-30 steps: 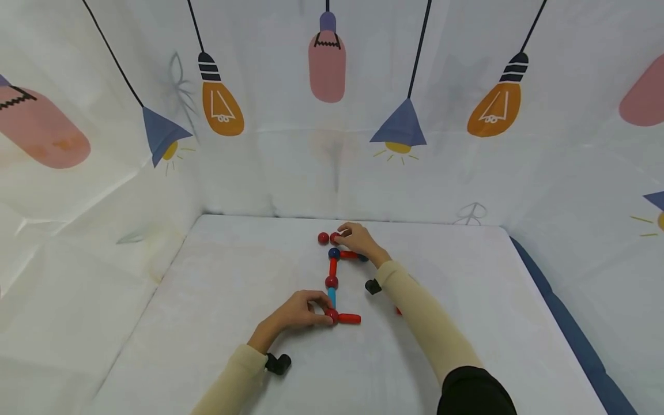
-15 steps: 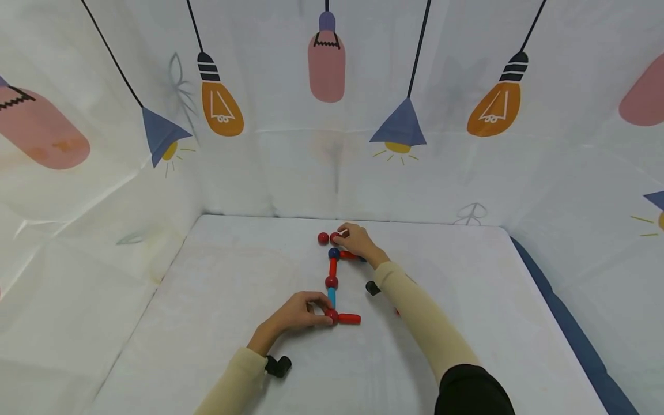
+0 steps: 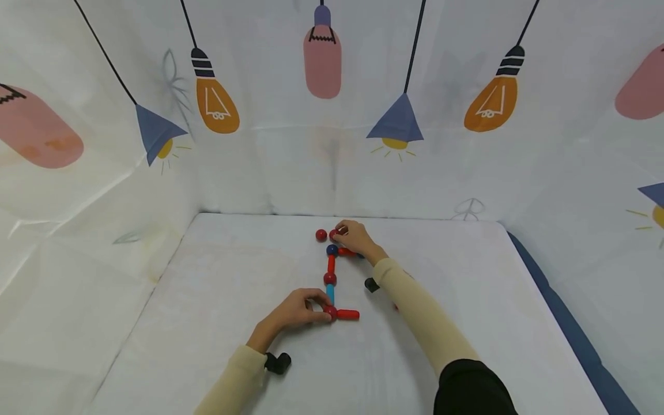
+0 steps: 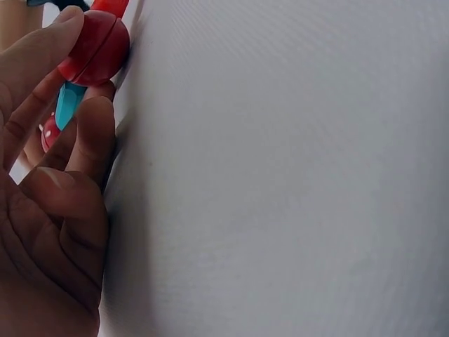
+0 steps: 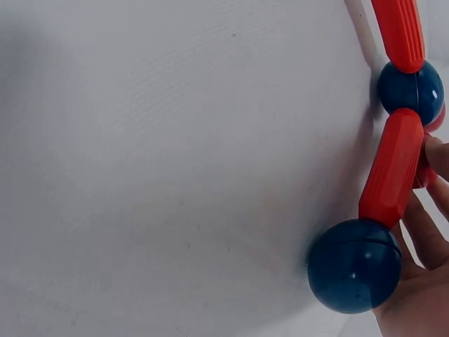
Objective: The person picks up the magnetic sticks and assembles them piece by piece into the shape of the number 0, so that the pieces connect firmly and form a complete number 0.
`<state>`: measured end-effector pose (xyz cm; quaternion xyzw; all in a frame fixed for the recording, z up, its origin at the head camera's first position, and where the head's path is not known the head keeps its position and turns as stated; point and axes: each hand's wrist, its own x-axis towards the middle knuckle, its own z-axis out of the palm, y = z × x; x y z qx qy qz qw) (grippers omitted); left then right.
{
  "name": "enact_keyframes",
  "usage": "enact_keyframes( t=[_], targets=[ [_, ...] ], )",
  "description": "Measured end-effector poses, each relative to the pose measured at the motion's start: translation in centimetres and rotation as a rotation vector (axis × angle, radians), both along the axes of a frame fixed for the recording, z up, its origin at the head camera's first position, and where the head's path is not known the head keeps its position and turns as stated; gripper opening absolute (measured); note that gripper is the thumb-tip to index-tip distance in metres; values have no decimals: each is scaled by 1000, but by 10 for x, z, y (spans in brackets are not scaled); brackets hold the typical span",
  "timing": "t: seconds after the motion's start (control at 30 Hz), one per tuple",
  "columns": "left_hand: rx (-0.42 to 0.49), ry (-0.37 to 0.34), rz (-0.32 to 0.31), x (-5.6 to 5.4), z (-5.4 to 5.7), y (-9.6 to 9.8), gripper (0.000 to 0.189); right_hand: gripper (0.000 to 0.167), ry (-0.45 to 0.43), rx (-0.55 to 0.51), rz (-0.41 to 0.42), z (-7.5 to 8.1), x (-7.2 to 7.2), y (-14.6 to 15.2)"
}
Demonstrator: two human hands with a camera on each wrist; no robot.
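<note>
A chain of toy balls and sticks lies on the white table. My left hand [image 3: 294,309] pinches the red ball [image 4: 102,49] at its near corner, from which a light blue stick [image 3: 330,294] runs away from me and a red stick [image 3: 349,314] runs right. Farther along come a red ball [image 3: 329,278], another red stick [image 3: 331,264] and a blue ball [image 3: 332,249]. A sideways red stick [image 5: 393,168] ends in a second blue ball [image 5: 354,267], under my right wrist. Beyond the chain, my right hand [image 3: 358,241] pinches a loose red ball [image 3: 334,235].
Another red ball [image 3: 321,235] sits just left of the one at my right fingers. A small red piece [image 3: 396,308] shows partly behind the right sleeve [image 3: 422,308]. The white table [image 3: 233,259] meets a printed cloth wall [image 3: 290,167] at the back.
The head view has tilted slightly, so everything sits a little higher in it. Both hands keep their places at the same red balls.
</note>
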<state>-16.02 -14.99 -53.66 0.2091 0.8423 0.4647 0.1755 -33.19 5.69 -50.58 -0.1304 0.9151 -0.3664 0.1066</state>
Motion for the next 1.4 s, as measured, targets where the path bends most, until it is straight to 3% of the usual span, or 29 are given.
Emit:
enact_keyframes(
  t=[0.2, 0.37, 0.53, 0.7, 0.87, 1.4],
  targets=[
    [10, 8, 23, 0, 0, -1, 23, 37, 40, 3, 13, 7, 5, 5],
    [11, -13, 54, 0, -3, -2, 23, 36, 118, -60, -24, 9, 12, 14],
    [9, -12, 75, 2, -6, -2, 23, 38, 135, -143, -58, 11, 24, 24],
    [19, 3, 86, 4, -8, -1, 24, 39, 132, -211, -74, 11, 43, 37],
    [21, 7, 89, 3, -6, 2, 23, 38, 123, -256, -40, 7, 65, 48],
    [12, 1, 133, 7, -7, 5, 23, 34, 73, -285, 52, 6, 132, 62]
  ],
)
